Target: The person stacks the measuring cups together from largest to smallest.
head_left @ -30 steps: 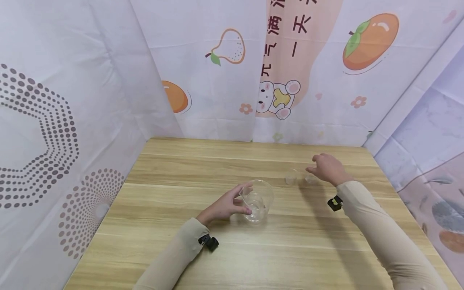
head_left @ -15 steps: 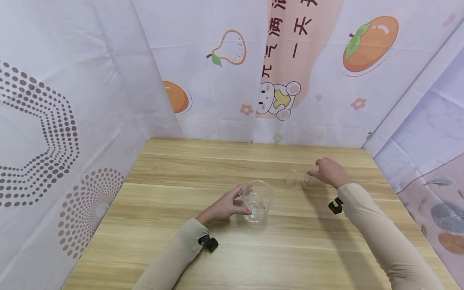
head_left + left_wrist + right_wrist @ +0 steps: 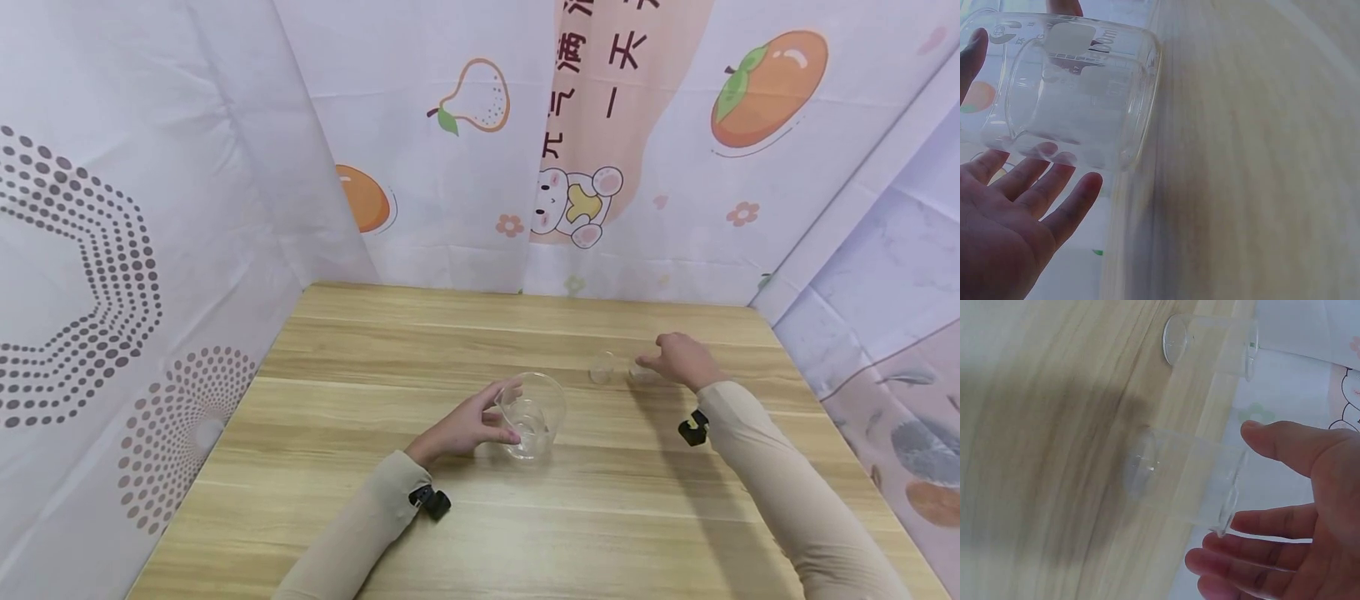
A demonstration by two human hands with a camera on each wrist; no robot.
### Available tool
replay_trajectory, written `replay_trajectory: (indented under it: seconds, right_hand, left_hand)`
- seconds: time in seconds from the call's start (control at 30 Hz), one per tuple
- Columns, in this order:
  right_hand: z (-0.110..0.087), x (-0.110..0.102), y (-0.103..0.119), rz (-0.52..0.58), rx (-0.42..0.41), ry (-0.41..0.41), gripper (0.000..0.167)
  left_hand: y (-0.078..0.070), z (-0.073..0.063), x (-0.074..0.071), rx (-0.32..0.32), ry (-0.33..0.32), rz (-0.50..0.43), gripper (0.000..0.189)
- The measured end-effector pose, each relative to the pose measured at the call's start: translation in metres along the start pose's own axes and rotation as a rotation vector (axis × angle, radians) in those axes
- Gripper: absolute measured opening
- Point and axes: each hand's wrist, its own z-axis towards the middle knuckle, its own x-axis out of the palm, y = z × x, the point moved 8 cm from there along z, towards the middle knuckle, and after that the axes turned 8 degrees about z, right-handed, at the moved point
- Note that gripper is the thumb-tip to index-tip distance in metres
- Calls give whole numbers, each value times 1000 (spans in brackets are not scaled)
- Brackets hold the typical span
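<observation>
A large clear glass beaker (image 3: 555,400), its printed volume marking visible in the left wrist view, stands on the table with a smaller beaker (image 3: 528,423) nested inside. My left hand (image 3: 467,423) holds the large one from its left side, thumb in front and fingers behind. Farther right, my right hand (image 3: 686,360) is at a small clear beaker (image 3: 1188,478). Its thumb (image 3: 1279,440) and fingers lie on opposite sides of that beaker's rim, fingertips right beside the glass. A second small clear vessel (image 3: 1210,344) stands just left of it in the head view.
The wood-grain tabletop (image 3: 375,350) ends at a printed fabric backdrop (image 3: 450,192) behind. More fabric hangs on the left side (image 3: 187,167) and right side (image 3: 915,250). Both wrists wear small black cameras.
My right hand has come down and slightly nearer, closer round the small beaker's rim. The left hand and large beaker keep their place.
</observation>
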Motion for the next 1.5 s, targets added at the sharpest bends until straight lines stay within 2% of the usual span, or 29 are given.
replay_trajectory:
  seconds: [0.3, 0.9, 1.23, 1.5]
  right_hand:
    - [5, 3, -4, 50, 4, -15, 61]
    - [8, 3, -14, 136, 27, -10, 58]
    - [6, -3, -11, 144, 16, -23, 59]
    - [0, -9, -10, 127, 15, -41, 59]
  left_hand:
    - [-2, 1, -2, 11, -11, 14, 88]
    - [-5, -1, -1, -15, 2, -1, 87]
    - [-3, 0, -2, -14, 1, -31, 87]
    - [-1, 1, 0, -3, 6, -22, 87]
